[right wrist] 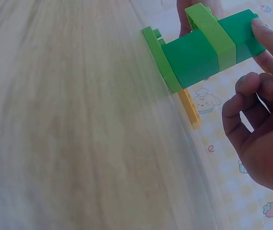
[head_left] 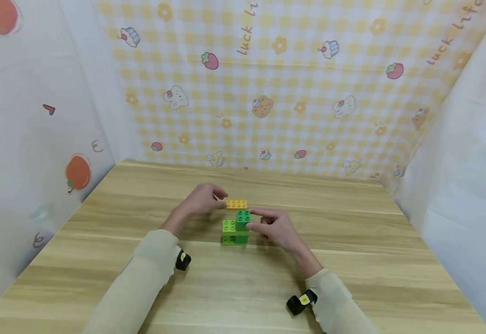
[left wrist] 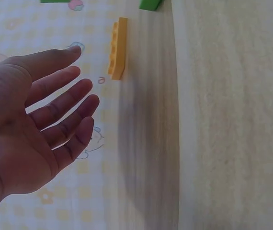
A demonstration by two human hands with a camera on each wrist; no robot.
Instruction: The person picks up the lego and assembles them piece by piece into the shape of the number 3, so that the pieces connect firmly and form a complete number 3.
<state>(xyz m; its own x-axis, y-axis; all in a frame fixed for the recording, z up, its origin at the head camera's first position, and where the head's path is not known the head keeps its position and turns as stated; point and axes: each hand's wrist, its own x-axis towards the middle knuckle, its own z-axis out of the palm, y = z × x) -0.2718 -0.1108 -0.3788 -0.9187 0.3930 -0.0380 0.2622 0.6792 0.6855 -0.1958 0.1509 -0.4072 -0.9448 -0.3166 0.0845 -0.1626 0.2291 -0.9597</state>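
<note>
A small stack of toy building bricks stands on the table: light green plates (head_left: 229, 226) with dark green blocks between and on top. My right hand (head_left: 279, 228) pinches the upper dark green block (head_left: 243, 221) between thumb and index finger, its other fingers curled in; the right wrist view shows this block (right wrist: 245, 34) atop the light green layer. Behind the stack lies a flat orange-yellow brick (head_left: 236, 204), studs showing. My left hand (left wrist: 36, 120) is near that brick (left wrist: 119, 50), fingers loosely bent and apart from it, holding nothing.
The wooden table (head_left: 234, 287) extends on all sides of the bricks. At its back hangs a yellow checked cloth (head_left: 263, 69), with white cloths (head_left: 456, 162) at the sides. Each wrist bears a small black camera (head_left: 183, 260).
</note>
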